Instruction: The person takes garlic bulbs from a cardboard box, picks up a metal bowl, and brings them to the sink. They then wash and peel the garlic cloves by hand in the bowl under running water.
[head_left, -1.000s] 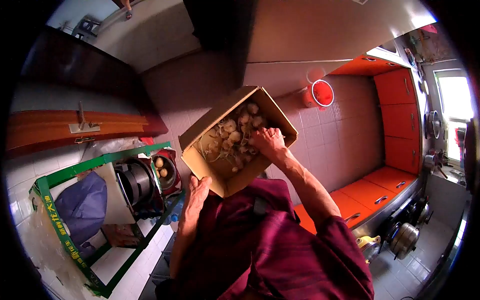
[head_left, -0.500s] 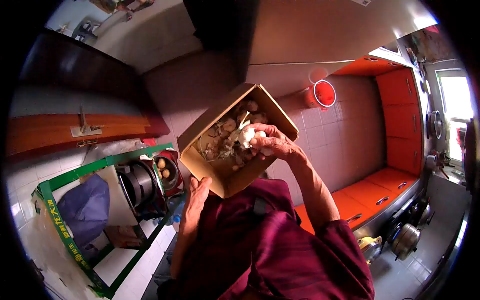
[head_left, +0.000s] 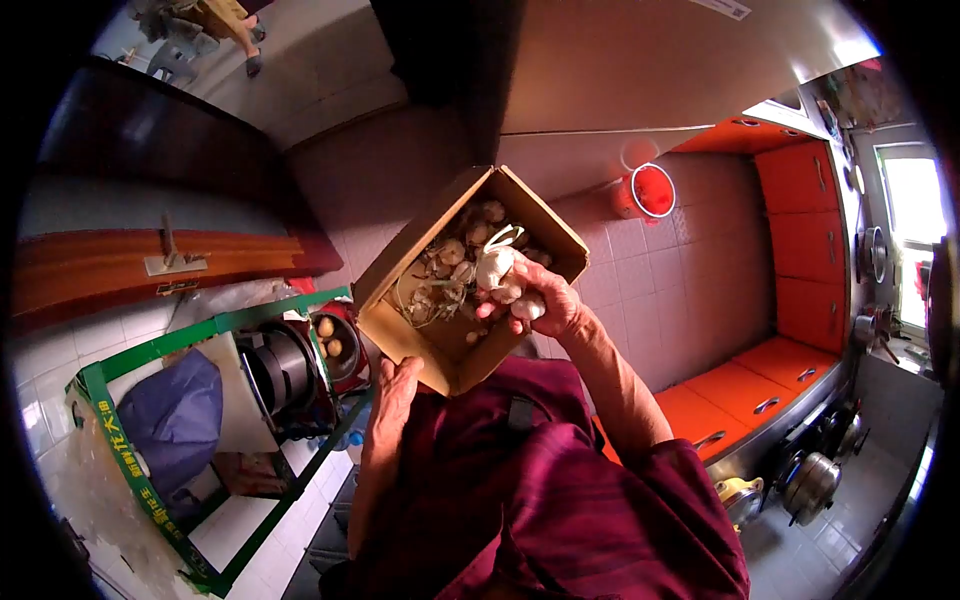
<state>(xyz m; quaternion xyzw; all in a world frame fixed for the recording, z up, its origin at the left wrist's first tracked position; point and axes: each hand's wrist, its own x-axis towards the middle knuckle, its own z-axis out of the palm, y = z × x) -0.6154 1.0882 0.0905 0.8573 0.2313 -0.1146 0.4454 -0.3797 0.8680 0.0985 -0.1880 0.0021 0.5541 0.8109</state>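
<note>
My left hand (head_left: 398,384) grips the near left edge of an open cardboard box (head_left: 425,360), with the thumb along the outside. Above the box's right side, my right hand (head_left: 553,298) is turned partly palm up and closed around several garlic bulbs. One white garlic bulb (head_left: 493,268) with a curled pale stem sits at its fingertips; another garlic bulb (head_left: 528,307) rests in the palm. Inside the box lie several loose garlic bulbs (head_left: 452,252) and dry skins and stalks (head_left: 430,303). The box is held tilted in front of my body.
A red bucket (head_left: 648,192) stands on the tiled floor. To the left is a green-framed rack (head_left: 215,325) with pots (head_left: 275,368) and a bowl of potatoes (head_left: 327,337). Orange cabinets (head_left: 800,245) line the right side. Part of a person (head_left: 235,25) shows at the top left.
My right hand has rolled palm upward and shifted slightly right, showing more garlic bulbs in it. The left hand keeps its grip on the box. A person's legs have appeared at the top left.
</note>
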